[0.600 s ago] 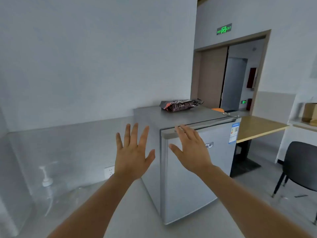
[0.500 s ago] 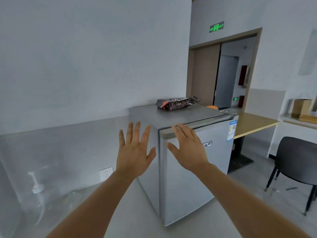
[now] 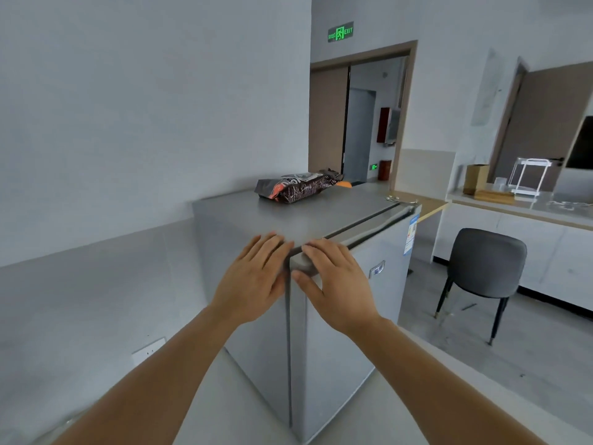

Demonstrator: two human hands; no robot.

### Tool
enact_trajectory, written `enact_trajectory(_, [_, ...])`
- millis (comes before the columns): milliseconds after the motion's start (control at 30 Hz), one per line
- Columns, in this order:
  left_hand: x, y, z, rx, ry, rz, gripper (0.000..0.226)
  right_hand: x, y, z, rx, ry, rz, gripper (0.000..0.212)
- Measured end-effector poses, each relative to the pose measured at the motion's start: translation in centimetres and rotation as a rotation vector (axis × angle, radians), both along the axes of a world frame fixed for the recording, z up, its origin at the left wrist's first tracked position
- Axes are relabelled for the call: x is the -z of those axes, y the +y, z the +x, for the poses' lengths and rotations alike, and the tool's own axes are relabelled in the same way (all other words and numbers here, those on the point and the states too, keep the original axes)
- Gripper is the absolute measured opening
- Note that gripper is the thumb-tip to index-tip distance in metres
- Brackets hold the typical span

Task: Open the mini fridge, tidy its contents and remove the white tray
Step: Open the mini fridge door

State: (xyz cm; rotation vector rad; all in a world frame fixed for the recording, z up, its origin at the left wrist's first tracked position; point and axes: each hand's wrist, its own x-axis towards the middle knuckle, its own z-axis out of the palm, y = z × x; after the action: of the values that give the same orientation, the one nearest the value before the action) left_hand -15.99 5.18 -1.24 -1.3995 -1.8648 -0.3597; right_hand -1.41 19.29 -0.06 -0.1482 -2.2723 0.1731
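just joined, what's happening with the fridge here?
A person stands at the closed mini fridge with both bare hands at its near top corner. The left hand rests on the side by the door seam; the right hand lies over the door's top edge, apparently about to pull it open. A snack bag lies on top. Nothing inside shows yet.

A: What colour was the mini fridge (image 3: 337,348)?

B: Silver-grey all over, with a blue and white label (image 3: 411,234) on its door.

A: And the snack bag (image 3: 296,187) on top?

B: Dark brown with fine white line patterning and an orange-red patch at one end.

A: Anything else?

B: A green exit sign (image 3: 340,32) with pale lettering, a dark grey chair (image 3: 484,268) on black legs, pale grey walls (image 3: 144,107).
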Motion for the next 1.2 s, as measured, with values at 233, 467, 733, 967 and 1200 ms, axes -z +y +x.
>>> enact_trajectory(233, [2.0, 1.5, -2.2, 0.129, 0.024, 0.108, 0.055, 0.9, -0.2, -1.6, -0.025, 0.147, 0.052, 0.039])
enact_trajectory(467, [2.8, 2.3, -2.6, 0.147, 0.017, 0.178, 0.052, 0.6, -0.1, -1.5, -0.034, 0.147, 0.067, 0.035])
enact_trajectory(733, [2.6, 2.3, -2.3, 0.114, 0.032, 0.161, 0.053, 0.6, 1.3, 3.4, -0.128, 0.278, 0.053, 0.015])
enact_trajectory(967, [2.3, 2.4, -1.0, 0.019, 0.043, 0.141, 0.050, -0.9, 1.3, 9.9, -0.065, 0.158, -0.081, 0.013])
enact_trajectory(1200, [0.4, 2.1, 1.0, -0.053, 0.056, 0.056, 0.047, -3.3, 1.5, 15.1, 0.274, -0.125, -0.046, 0.007])
